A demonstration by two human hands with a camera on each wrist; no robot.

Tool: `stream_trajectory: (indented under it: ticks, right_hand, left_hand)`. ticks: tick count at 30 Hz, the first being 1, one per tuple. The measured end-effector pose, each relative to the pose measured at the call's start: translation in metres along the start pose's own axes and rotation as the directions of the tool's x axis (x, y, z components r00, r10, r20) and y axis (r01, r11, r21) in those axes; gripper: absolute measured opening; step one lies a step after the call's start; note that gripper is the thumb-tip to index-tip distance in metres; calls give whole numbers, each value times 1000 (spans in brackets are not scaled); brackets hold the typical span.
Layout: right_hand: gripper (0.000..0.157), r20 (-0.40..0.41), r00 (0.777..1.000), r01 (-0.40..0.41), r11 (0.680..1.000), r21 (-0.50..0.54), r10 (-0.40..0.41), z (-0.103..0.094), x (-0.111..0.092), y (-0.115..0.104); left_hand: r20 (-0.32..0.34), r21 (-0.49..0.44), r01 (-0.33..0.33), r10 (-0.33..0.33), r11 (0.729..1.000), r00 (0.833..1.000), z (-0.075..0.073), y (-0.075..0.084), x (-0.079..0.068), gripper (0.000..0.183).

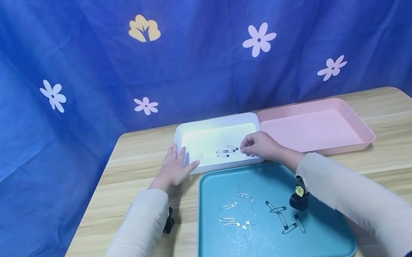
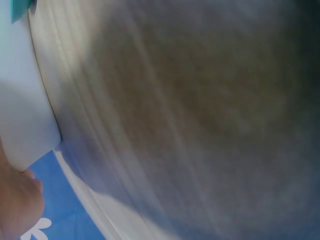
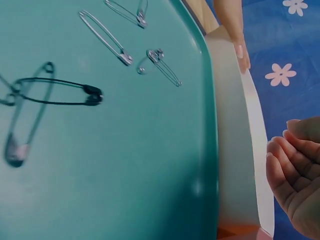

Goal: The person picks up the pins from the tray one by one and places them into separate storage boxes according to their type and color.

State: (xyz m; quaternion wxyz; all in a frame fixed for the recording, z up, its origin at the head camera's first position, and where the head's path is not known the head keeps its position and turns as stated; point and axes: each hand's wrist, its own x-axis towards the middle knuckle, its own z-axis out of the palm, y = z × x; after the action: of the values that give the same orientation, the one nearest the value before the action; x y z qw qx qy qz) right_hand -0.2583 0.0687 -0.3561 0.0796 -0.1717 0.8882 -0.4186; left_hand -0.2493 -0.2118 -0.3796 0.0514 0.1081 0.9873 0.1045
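Observation:
In the head view, my left hand (image 1: 173,167) rests at the left edge of a white tray (image 1: 206,132), its fingers spread. My right hand (image 1: 262,144) is over that tray's right front part, fingers loosely bent. Close to its fingertips lie several black safety pins (image 1: 223,155) on the tray floor. In the right wrist view, nothing shows between the bent fingers of the right hand (image 3: 300,175). A teal tray (image 1: 277,256) in front holds several silver safety pins (image 1: 229,207) on its left and several black safety pins (image 1: 290,228) nearer its middle.
A pink tray (image 1: 309,124) stands beside the white one, on its right. All three trays are on a wooden table (image 1: 405,152). Behind the table hangs a blue cloth (image 1: 195,59) with flower prints.

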Motion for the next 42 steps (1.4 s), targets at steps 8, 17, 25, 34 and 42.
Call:
stream_trajectory:
  ticks: [8, 17, 25, 34, 42]
  right_hand:
    - [11, 33, 999, 14, 996, 90, -17, -5, -23, -1]
    - [14, 107, 994, 9, 986, 164, -27, -4, -47, 8]
    - [16, 178, 984, -11, 996, 90, -6, -6, -68, 17]
    - [16, 244, 969, 18, 998, 55, -31, -5, -86, 28]
    - [14, 286, 955, 75, 997, 21, -78, -5, -99, 36]
  left_hand:
    - [-12, -2, -3, 3, 1000, 1000, 1, -1, 1, 86]
    - [-11, -11, 8, -8, 1000, 1000, 1, -2, 1, 90]
    - [-14, -13, 6, -6, 1000, 1000, 2, -3, 1, 89]
    - [2, -25, 21, -21, 999, 1000, 3, -4, 1, 91]
    - [-7, -22, 12, -12, 1000, 1000, 2, -3, 0, 89]
